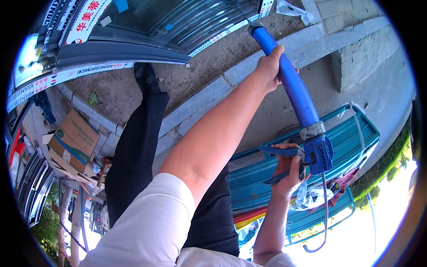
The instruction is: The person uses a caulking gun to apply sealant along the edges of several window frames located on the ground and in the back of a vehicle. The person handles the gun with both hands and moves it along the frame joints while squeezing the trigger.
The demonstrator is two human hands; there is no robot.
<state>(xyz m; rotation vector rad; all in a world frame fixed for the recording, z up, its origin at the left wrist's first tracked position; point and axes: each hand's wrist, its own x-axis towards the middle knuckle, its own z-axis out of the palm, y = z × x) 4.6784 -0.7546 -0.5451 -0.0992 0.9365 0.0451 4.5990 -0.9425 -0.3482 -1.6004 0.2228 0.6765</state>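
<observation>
A long blue caulking gun [292,89] slants across the right half of the head view, its nozzle end up at the edge of a framed glass panel [169,29]. My left hand [269,71] wraps round the barrel near the front. At the rear, my right hand [288,174] grips the blue handle and trigger, with some fingers hidden behind them. The bent metal plunger rod [326,213] sticks out behind the gun and ends in a hook. Whether the nozzle tip touches the frame, I cannot tell.
Dark window frames with printed film [120,55] stand at upper left. My black shoe [147,80] is on bare soil beside a stone kerb [213,91]. A teal cart bed [253,187] with plastic bags lies under my right hand. At left sits an opened cardboard box [75,140].
</observation>
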